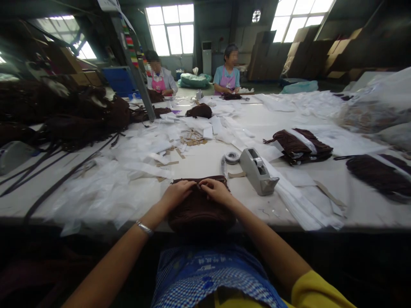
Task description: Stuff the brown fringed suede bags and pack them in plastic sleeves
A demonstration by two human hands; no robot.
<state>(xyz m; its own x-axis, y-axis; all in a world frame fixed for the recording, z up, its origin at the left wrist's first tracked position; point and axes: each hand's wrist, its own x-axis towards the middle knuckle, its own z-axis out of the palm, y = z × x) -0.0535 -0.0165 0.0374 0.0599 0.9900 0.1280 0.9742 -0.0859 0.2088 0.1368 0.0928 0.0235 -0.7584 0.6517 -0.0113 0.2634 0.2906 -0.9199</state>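
A dark brown fabric bag (199, 209) lies at the near edge of the white table (205, 160), right in front of me. My left hand (177, 192) rests on its upper left part with fingers curled and pinching the top edge. My right hand (216, 190) sits beside it on the upper right, fingers also bent onto the same top edge. The two hands nearly touch at the middle. A bracelet shows on my left wrist.
A grey tape dispenser (257, 171) and a tape roll (231, 158) stand just right of the bag. White paper sheets (105, 188) and card scraps litter the table. More brown bags (298, 146) lie right and left (73, 119). Two people (226, 77) work at the far end.
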